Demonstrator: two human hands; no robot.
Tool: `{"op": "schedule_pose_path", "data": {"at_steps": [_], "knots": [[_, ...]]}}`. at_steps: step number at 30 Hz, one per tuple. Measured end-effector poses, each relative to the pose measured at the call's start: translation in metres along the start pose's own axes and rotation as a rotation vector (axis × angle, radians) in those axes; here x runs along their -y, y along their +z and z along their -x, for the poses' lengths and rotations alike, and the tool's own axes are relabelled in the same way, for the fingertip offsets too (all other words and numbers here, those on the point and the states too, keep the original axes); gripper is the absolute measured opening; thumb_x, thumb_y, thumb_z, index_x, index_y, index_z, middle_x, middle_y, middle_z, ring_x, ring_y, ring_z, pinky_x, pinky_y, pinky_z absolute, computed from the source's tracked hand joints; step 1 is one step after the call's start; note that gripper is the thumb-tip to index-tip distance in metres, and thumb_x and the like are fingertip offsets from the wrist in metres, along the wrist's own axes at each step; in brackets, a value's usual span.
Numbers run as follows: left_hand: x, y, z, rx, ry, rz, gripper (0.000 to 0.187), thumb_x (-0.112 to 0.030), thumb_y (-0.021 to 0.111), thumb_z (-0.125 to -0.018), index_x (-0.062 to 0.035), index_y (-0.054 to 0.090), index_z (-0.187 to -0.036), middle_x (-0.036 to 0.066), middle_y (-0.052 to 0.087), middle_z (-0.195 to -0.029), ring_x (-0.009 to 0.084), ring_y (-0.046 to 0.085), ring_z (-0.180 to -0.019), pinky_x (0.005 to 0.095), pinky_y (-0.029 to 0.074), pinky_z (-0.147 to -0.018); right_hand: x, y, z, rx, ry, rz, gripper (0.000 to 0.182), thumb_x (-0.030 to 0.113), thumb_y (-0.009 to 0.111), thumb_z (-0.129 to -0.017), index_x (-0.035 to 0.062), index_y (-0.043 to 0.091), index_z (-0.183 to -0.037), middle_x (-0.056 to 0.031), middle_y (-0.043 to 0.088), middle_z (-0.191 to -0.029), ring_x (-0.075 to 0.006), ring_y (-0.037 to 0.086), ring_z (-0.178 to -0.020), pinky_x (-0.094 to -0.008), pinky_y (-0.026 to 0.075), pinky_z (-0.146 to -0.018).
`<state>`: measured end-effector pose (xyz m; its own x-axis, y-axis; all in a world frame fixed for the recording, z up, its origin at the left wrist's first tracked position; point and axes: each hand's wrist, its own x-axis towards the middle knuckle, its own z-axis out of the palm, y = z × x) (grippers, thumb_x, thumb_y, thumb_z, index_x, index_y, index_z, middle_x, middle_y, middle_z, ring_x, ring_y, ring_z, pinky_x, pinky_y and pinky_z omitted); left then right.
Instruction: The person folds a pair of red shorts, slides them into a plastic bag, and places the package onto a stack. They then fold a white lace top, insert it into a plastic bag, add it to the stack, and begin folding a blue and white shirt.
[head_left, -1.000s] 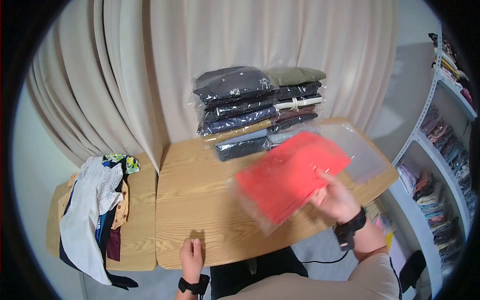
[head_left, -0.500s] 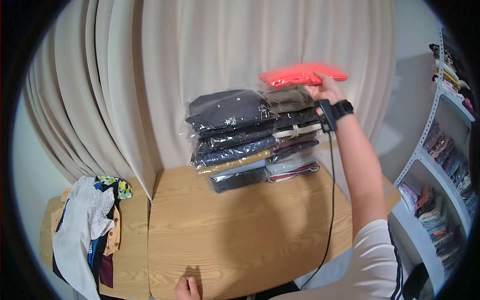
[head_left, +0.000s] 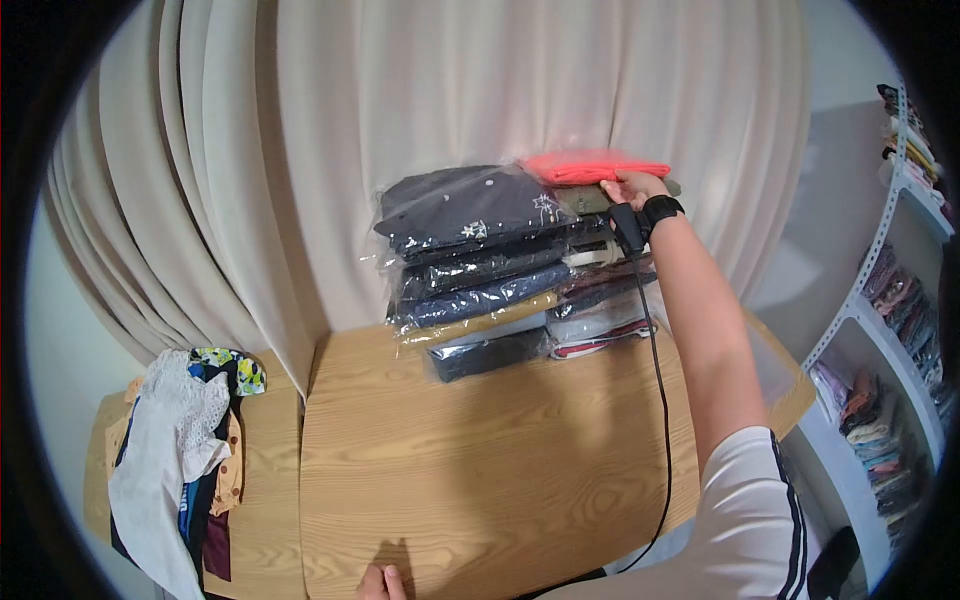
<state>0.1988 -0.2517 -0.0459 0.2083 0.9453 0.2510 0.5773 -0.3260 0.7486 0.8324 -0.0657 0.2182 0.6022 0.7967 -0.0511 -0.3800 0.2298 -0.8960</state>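
Note:
A folded coral-red garment in clear plastic (head_left: 590, 166) lies level on top of the right-hand stack. My right hand (head_left: 630, 190) is closed on its near edge, a wristband and a small black cabled device at the wrist. Right under it is a bagged olive garment (head_left: 588, 201). Beside this, the left-hand stack is topped by a bagged dark grey garment with white prints (head_left: 470, 212). At the near edge of the wooden table (head_left: 480, 450) rests my left hand (head_left: 382, 582), its fingers curled; nothing shows in them.
On a side table at the left lies a heap of loose clothes, a white lace-trimmed garment (head_left: 165, 450) uppermost. Beige curtains (head_left: 440, 90) hang behind the stacks. A metal shelf (head_left: 850, 320) full of folded clothes stands at the right. A black cable (head_left: 662, 420) runs down from my right wrist.
My right hand has come down and slightly left with the coral-red garment, which has gone from above the right-hand stack onto its top. The left hand stays near the table's front edge.

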Motion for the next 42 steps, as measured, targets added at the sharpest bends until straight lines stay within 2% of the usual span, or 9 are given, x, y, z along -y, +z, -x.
{"op": "schedule_pose_path", "data": {"at_steps": [4,6,7,18,21,24,30,37,42], "knots": [[0.004,0.002,0.000,0.006,-0.020,0.014,0.025,-0.018,0.046,-0.093,0.0033,0.058,-0.101,0.024,0.060,-0.090,0.0389,0.057,-0.081,0.0407,0.045,-0.071,-0.020,0.003,0.031,-0.051,-0.167,-0.057,0.015,0.017,0.054,-0.090,0.0046,0.047,-0.087,-0.0051,0.050,-0.066,-0.0154,0.051,-0.053,-0.0257,0.045,-0.044],[0.015,0.013,-0.002,-0.127,0.101,-0.066,0.026,-0.014,0.048,-0.091,0.0013,0.046,-0.071,0.018,0.047,-0.060,0.0335,0.046,-0.055,0.0402,0.036,-0.052,-0.037,0.010,0.064,0.063,-0.161,-0.171,0.021,0.018,0.054,-0.089,0.0106,0.041,-0.075,0.0005,0.038,-0.057,-0.0104,0.036,-0.045,-0.0223,0.030,-0.039],[0.016,0.013,-0.003,-0.106,0.078,-0.032,0.023,-0.015,0.052,-0.089,0.0006,0.048,-0.072,0.019,0.050,-0.062,0.0385,0.049,-0.057,0.0437,0.038,-0.051,-0.048,0.016,0.087,0.113,-0.112,-0.193,0.026,0.018,0.054,-0.089,0.0134,0.037,-0.069,0.0025,0.032,-0.054,-0.0091,0.029,-0.044,-0.0221,0.024,-0.040],[0.009,0.009,-0.005,-0.152,0.043,0.104,0.029,-0.023,0.050,-0.092,0.0011,0.051,-0.075,0.022,0.053,-0.066,0.0404,0.052,-0.061,0.0418,0.042,-0.054,-0.293,0.053,0.250,0.340,0.507,-0.342,0.023,0.016,0.055,-0.088,0.0127,0.045,-0.068,0.0034,0.042,-0.053,-0.0104,0.040,-0.046,-0.0237,0.034,-0.045],[0.018,-0.002,-0.010,0.046,-0.247,0.635,0.031,-0.029,0.046,-0.096,-0.0035,0.052,-0.080,0.006,0.058,-0.065,0.0126,0.055,-0.057,0.0262,0.041,-0.050,-0.351,0.067,0.278,0.282,0.682,-0.365,0.020,0.015,0.056,-0.087,0.0115,0.046,-0.070,0.0024,0.043,-0.055,-0.0111,0.040,-0.048,-0.0244,0.036,-0.047],[0.033,-0.023,-0.020,0.026,-0.212,0.792,0.027,-0.031,0.043,-0.097,-0.0059,0.052,-0.091,0.001,0.059,-0.075,0.0075,0.055,-0.064,0.0218,0.041,-0.052,-0.389,0.076,0.292,0.415,0.770,-0.351,0.016,0.015,0.055,-0.088,0.0097,0.047,-0.075,-0.0001,0.046,-0.063,-0.0118,0.042,-0.056,-0.0246,0.037,-0.052],[0.068,-0.123,-0.056,-0.179,-0.297,0.450,0.029,-0.026,0.053,-0.090,-0.0084,0.049,-0.113,0.003,0.062,-0.092,0.0095,0.057,-0.078,0.0234,0.043,-0.062,-0.397,0.076,0.294,0.701,0.781,-0.407,0.011,0.013,0.049,-0.092,0.0045,0.048,-0.086,-0.0054,0.050,-0.081,-0.0149,0.046,-0.075,-0.0252,0.040,-0.067],[0.147,-0.204,-0.134,-0.292,-0.462,0.942,0.050,-0.013,0.042,-0.094,-0.0154,0.025,-0.141,0.016,0.050,-0.118,0.0227,0.053,-0.099,0.0326,0.044,-0.082,-0.388,0.076,0.297,0.630,0.844,-0.422,0.013,0.015,0.046,-0.094,0.0028,0.050,-0.091,-0.0051,0.051,-0.084,-0.0162,0.048,-0.082,-0.0273,0.043,-0.075],[0.185,-0.193,-0.193,-0.262,-0.524,1.073,0.053,-0.008,0.041,-0.093,-0.0237,0.025,-0.141,0.018,0.044,-0.120,0.0236,0.054,-0.091,0.0307,0.046,-0.067,-0.389,0.076,0.297,0.651,0.814,-0.410,0.010,0.012,0.048,-0.092,0.0035,0.052,-0.090,-0.0040,0.054,-0.084,-0.0159,0.051,-0.079,-0.0269,0.045,-0.073]]}}
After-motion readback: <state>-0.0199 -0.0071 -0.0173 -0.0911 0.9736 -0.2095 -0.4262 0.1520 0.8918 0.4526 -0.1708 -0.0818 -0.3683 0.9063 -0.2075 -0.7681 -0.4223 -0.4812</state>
